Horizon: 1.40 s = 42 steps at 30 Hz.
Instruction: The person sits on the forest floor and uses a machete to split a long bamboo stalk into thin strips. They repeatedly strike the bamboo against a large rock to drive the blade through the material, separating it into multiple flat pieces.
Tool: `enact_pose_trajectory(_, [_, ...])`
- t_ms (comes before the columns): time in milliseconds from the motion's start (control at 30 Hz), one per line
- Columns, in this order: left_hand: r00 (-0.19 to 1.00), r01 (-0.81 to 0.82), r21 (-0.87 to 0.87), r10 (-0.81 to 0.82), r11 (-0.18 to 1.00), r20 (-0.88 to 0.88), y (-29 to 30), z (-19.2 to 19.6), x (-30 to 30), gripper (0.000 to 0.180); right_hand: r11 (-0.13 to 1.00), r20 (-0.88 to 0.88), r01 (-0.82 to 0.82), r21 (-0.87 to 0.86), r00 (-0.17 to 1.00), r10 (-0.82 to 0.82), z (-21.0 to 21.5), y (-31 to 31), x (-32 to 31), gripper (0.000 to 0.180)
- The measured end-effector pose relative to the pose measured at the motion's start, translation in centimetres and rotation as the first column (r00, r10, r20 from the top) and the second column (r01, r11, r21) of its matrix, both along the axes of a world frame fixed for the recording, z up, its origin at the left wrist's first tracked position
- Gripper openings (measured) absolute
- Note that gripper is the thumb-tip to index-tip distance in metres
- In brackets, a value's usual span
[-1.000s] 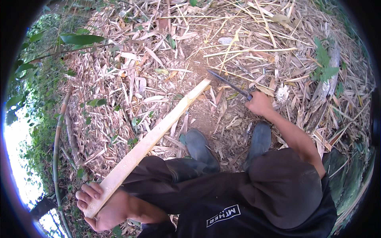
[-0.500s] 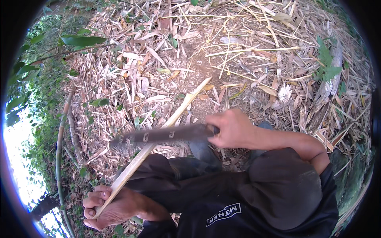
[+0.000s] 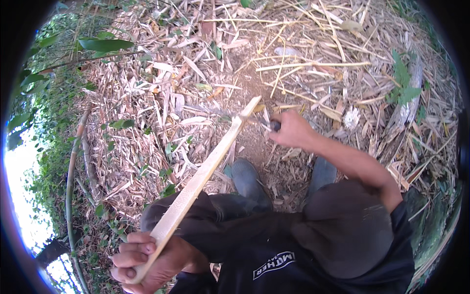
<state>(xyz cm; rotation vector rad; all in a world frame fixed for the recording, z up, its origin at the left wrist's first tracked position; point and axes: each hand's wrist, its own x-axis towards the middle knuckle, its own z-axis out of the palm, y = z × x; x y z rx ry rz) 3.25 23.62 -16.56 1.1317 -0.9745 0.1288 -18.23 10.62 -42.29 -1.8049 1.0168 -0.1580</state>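
My left hand [image 3: 167,260] is closed round the near end of a long, pale split bamboo strip [image 3: 188,196]. The strip slants up and away to the right, over my bent leg, its far end above the littered ground. My right hand [image 3: 296,130] grips the dark handle of a machete [image 3: 275,126]. Motion smears its blade, which points left and seems to cross the strip close to the far tip. Whether the edge touches the strip, I cannot tell.
My dark boots [image 3: 249,182] stand on ground covered with dry leaves and bamboo litter. Thin yellow stalks [image 3: 313,64] lie ahead. A weathered log [image 3: 407,105] with a fern [image 3: 401,78] is at the right. Green bushes and an upright bamboo stem [image 3: 72,181] line the left.
My right hand has carried the machete away from me and slightly right, from the strip's middle to near its far tip. My left hand has shifted a little right, still holding the strip.
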Motion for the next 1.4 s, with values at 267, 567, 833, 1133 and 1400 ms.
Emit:
enact_pose_trajectory(267, [0.941, 0.337, 0.014, -0.336, 0.941, -0.049, 2.1, 0.3, 2.4, 0.036, 1.0, 0.02, 0.01, 0.003, 1.0, -0.01, 2.6, 2.5, 0.8, 0.032])
enact_pose_trajectory(567, [0.828, 0.56, -0.034, -0.561, 0.828, -0.03, -3.7, 5.6, 2.7, 0.032, 0.978, 0.052, 0.029, 0.206, 0.998, -0.041, 4.0, 1.0, 1.0, 0.034])
enact_pose_trajectory(833, [0.946, 0.286, 0.12, -0.3, 0.951, 0.121, -16.6, 3.8, 6.9, 0.038, 0.916, 0.075, 0.252, 0.311, 0.955, -0.288, 4.4, 1.2, 1.6, 0.029])
enact_pose_trajectory(1133, [0.942, 0.323, 0.056, -0.315, 0.945, -0.118, -19.2, 4.5, 4.0, 0.043, 0.882, 0.665, 0.418, 0.217, 0.598, -0.448, 12.8, -2.1, 4.1, 0.01])
enact_pose_trajectory(1400, [0.848, 0.516, -0.137, -0.527, 0.846, -0.055, -20.0, 3.4, 3.4, 0.045, 0.917, 0.051, 0.276, 0.289, 0.952, -0.303, 6.6, -2.2, 4.8, 0.015])
